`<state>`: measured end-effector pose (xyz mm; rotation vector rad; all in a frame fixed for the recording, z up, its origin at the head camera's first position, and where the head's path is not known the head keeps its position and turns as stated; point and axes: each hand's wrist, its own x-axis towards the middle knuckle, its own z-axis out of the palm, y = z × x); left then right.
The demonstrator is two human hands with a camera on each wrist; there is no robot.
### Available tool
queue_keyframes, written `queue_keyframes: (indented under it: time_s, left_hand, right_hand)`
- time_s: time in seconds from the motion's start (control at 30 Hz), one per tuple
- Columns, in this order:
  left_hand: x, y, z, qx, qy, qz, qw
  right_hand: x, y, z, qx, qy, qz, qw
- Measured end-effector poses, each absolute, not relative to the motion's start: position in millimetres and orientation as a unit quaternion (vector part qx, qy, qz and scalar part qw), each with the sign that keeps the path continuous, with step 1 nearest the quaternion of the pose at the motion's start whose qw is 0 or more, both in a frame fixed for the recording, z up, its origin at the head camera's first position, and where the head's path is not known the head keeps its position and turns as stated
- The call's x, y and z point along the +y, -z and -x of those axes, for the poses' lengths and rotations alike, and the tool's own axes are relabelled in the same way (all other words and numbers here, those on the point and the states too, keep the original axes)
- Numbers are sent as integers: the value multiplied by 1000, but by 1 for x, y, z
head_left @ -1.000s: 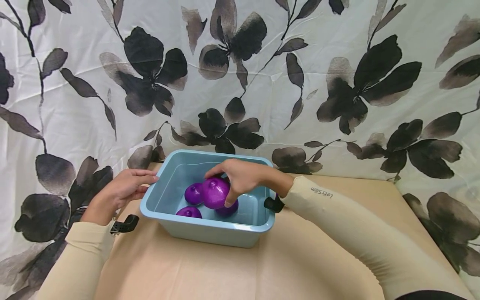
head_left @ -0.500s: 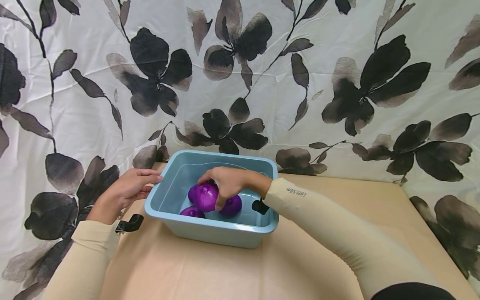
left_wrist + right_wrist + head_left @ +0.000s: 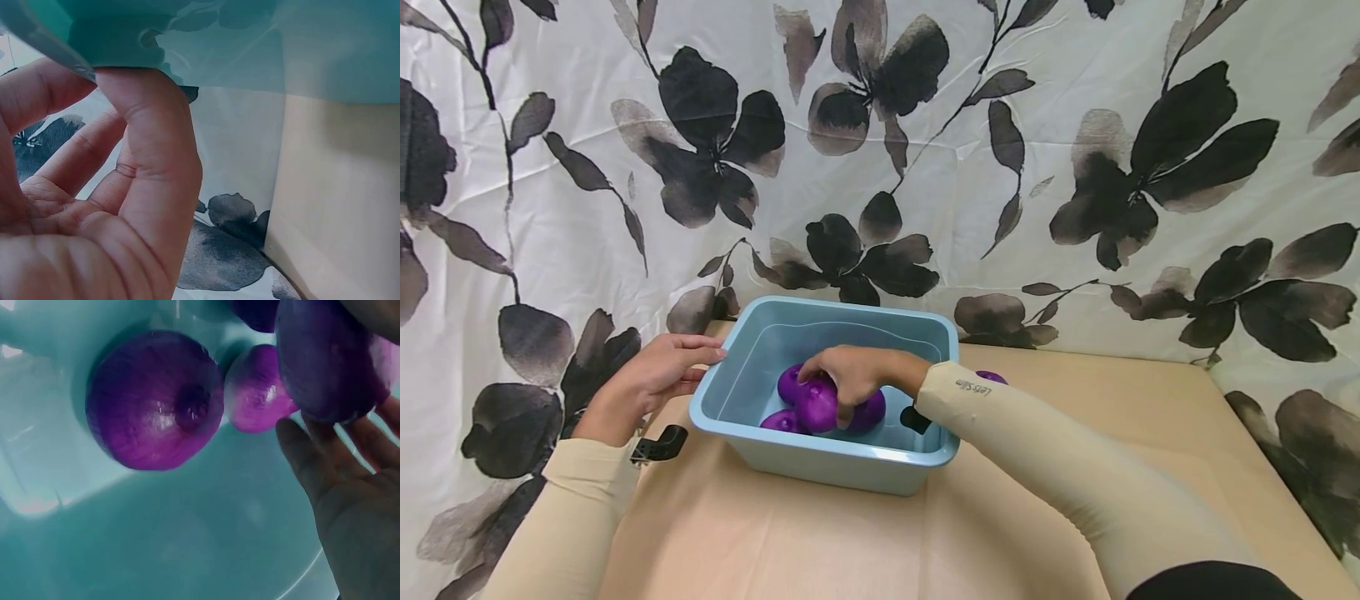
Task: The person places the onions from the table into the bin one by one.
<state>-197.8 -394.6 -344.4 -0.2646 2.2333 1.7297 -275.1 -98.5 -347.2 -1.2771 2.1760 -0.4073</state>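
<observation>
A light blue plastic tub stands on the table with several red onions in it. My left hand holds the tub's left rim; in the left wrist view the fingertips meet the rim's edge and one tip is hidden behind it. Inside the tub, my right hand grips a shiny purple red onion from above, low among the others. Around it lie a rear onion, a front onion and a right onion. In the right wrist view, fingers curl against the held onion.
Another red onion lies on the table to the right of the tub, mostly hidden behind the right sleeve. The beige table ends at a white curtain with dark flowers. A black band sits at the left wrist.
My right hand has moved down into the tub with the onion, slightly left. The onion on the table has come into sight beside the sleeve. The left hand keeps its place on the rim.
</observation>
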Motion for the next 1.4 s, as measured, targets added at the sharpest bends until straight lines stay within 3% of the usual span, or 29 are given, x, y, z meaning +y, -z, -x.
queue_keyframes:
  time_s: [1.0,1.2,1.4]
  left_hand:
    - [-397,341,199,772,-611,80,157]
    - [-401,344,197,770,-612,84,161]
    - [-401,346,197,770,-610,84,166]
  right_hand:
    - [-108,355,254,808,57,487,327]
    - [-98,333,249,834,84,460,293]
    - [-49,297,251,855,165,433,232]
